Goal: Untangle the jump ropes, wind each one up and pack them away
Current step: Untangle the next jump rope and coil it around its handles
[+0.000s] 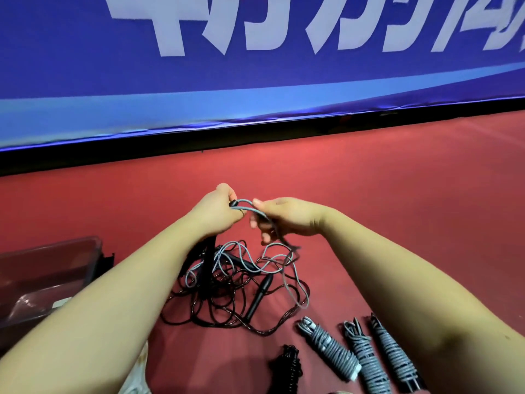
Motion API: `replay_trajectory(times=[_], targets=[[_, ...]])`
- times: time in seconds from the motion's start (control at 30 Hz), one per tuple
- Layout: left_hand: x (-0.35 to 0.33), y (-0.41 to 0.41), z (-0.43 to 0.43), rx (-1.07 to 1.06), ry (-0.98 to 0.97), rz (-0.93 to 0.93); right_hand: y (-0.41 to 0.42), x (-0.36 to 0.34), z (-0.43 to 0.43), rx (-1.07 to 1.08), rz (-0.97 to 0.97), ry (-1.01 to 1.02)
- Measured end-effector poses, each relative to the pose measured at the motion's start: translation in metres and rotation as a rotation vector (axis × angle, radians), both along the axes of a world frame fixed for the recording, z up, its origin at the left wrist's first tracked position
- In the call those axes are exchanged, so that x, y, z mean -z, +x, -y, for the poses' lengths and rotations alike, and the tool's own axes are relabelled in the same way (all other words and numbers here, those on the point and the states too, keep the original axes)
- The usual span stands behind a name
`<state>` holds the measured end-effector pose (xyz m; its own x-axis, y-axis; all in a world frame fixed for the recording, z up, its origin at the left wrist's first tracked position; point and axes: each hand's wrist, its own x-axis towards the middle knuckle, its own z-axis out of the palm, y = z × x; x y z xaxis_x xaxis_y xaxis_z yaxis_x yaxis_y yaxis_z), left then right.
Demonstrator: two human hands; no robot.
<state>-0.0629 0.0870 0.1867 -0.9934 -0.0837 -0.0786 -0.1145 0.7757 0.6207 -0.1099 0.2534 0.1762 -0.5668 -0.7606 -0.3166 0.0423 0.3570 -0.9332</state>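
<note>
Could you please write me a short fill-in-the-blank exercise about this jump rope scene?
The left hand and right hand hold a ____ rope above the tangle.
Beside one wound black rope lie ____ wound grey ropes.
The floor is ____.
The clear bin sits on the person's ____ side.
Missing words: grey; three; red; left.

I see my left hand (218,211) and right hand (287,218) pinching a grey rope (247,204) above the tangle (235,282) on the red floor (397,194); three wound grey ropes (366,356) lie near its right edge.
</note>
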Motion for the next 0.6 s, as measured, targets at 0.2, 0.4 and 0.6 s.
replay_trajectory(times=[0.2, 0.4, 0.6], targets=[[0.025, 0.007, 0.019, 0.052, 0.041, -0.091, 0.006, -0.012, 0.011, 0.117, 0.244, -0.264], [0.047, 0.013, 0.029, -0.110, 0.189, -0.127, 0.005, -0.022, 0.009, 0.156, 0.351, -0.490], [0.040, 0.010, 0.038, 0.019, -0.012, -0.033, -0.002, -0.028, -0.008, 0.194, -0.615, 0.142]])
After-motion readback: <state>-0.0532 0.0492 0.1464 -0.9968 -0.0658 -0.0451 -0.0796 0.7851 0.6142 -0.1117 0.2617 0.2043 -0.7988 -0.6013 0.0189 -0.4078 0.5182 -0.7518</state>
